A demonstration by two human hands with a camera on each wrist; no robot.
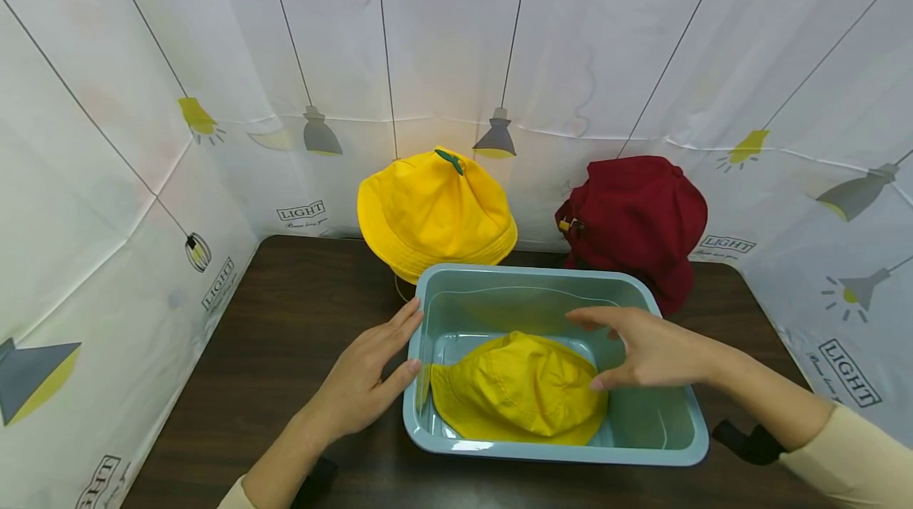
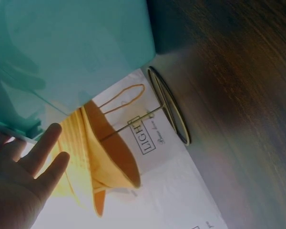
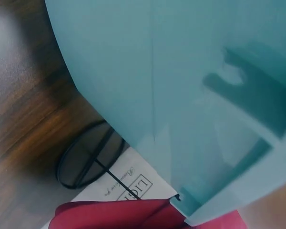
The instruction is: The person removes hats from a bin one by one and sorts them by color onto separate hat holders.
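Observation:
A yellow bucket hat (image 1: 524, 386) lies inside a light blue plastic basin (image 1: 556, 455). My right hand (image 1: 652, 346) reaches over the basin's right side, thumb and fingers spread apart, with the thumb tip at the hat's right edge in the head view. Through the basin wall (image 3: 128, 57) in the right wrist view, the dark shape of that hand shows. My left hand (image 1: 371, 370) is at the basin's left rim, its fingers extended and fingertips right at the edge. In the left wrist view, the left hand (image 2: 19, 186) appears beside the basin wall (image 2: 86, 43).
Behind the basin, a yellow hat (image 1: 435, 212) with a green leaf sits on a wire stand (image 2: 169, 107). A dark red cap (image 1: 635, 216) hangs on another stand (image 3: 90, 155) at the back right. A printed white curtain (image 1: 442, 33) borders the dark wooden table (image 1: 285, 319).

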